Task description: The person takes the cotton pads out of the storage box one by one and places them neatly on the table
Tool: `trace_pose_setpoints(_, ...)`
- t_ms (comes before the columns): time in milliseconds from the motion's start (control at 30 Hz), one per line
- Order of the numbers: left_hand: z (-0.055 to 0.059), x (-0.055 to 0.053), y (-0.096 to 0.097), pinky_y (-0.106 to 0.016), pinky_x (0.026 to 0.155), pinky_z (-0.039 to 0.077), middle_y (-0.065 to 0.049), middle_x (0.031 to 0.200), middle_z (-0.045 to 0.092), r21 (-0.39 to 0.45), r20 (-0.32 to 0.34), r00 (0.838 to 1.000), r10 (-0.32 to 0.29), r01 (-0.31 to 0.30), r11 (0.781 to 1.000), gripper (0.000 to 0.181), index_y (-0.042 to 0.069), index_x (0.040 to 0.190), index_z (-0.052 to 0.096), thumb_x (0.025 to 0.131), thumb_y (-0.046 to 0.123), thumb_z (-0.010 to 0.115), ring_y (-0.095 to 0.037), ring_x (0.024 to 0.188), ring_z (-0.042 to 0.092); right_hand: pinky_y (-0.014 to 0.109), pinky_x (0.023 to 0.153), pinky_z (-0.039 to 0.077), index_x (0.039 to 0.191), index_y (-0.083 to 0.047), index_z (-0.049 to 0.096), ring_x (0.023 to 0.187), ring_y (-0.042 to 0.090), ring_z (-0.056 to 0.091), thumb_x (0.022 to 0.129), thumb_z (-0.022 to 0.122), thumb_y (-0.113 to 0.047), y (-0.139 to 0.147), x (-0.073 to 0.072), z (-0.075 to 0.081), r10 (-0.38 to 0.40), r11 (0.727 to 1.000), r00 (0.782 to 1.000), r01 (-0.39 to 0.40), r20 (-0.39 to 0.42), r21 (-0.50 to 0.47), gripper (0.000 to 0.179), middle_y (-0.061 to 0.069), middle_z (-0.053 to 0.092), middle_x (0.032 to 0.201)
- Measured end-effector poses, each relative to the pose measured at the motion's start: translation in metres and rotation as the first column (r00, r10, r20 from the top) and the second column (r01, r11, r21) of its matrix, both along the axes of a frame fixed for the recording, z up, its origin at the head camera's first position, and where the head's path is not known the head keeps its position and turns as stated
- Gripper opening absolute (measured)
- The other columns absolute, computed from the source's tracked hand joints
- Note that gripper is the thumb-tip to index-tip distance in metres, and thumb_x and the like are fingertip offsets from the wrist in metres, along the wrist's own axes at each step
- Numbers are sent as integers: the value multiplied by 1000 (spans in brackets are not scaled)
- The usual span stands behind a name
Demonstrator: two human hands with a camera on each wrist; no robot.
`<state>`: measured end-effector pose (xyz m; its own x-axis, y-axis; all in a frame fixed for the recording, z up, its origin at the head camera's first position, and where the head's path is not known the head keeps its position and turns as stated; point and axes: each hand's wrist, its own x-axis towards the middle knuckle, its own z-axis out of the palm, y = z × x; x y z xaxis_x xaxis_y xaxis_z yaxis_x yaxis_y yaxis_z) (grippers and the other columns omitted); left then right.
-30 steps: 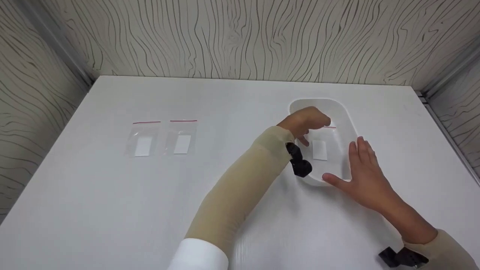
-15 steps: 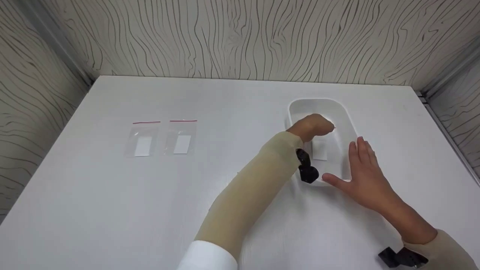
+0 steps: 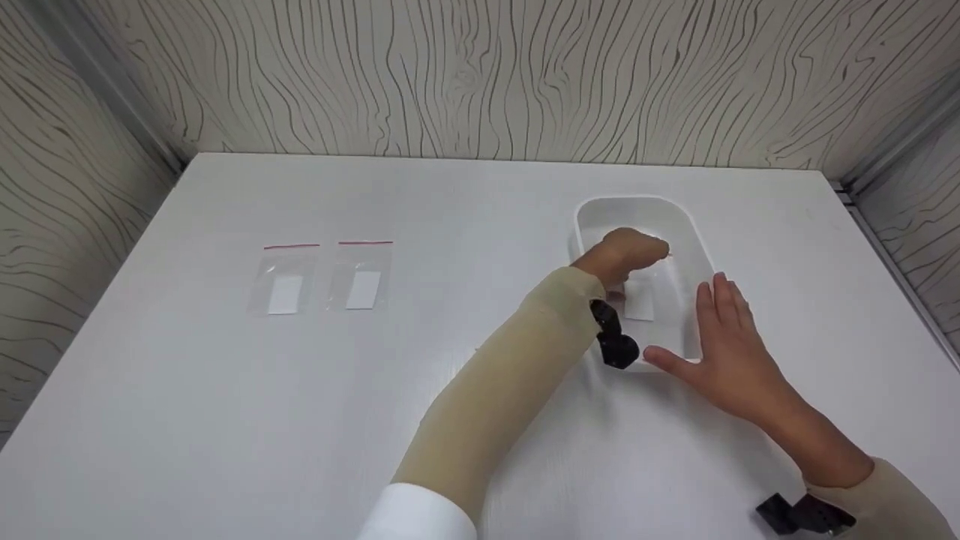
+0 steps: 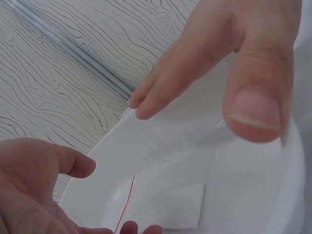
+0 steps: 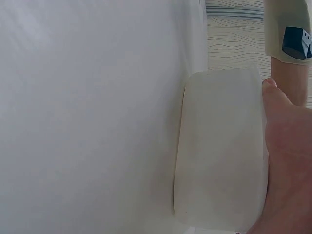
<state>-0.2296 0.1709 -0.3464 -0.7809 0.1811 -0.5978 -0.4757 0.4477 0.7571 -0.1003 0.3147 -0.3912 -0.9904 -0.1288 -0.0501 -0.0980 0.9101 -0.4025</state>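
My left hand (image 3: 621, 251) is down inside a white plastic tray (image 3: 694, 236), over a clear zip bag with a red seal line and a white label (image 3: 640, 302). In the left wrist view, the left thumb (image 4: 78, 163) is spread away from the fingers. The left fingertips (image 4: 129, 227) are beside the red line of the bag (image 4: 126, 204), partly cut off by the frame edge. My right hand (image 3: 731, 360) rests on the tray's near right corner, fingers straight along the outer side and thumb at the near rim.
Two more clear zip bags, a left one (image 3: 285, 281) and a right one (image 3: 362, 277), lie side by side on the white table (image 3: 247, 420). Each has a red seal line and a white label. A wood-patterned wall (image 3: 480, 75) stands behind the table.
My left hand has shifted slightly right and deeper into the tray, covering part of the bag's label. It barely moves in the last half second. My right hand stays in place.
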Motion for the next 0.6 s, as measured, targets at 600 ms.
trace_pose_setpoints(600,-9,-1,2,-37,84,56,-9,106,61,86,126,991,33,-44,995,33,20,119,66,90,36,70,-22,97,59,71,117,10,155,16,2,151,50,-12,90,70,-58,0,2,1,6,1000,1000,-6,0,-21,120,33,-11,164)
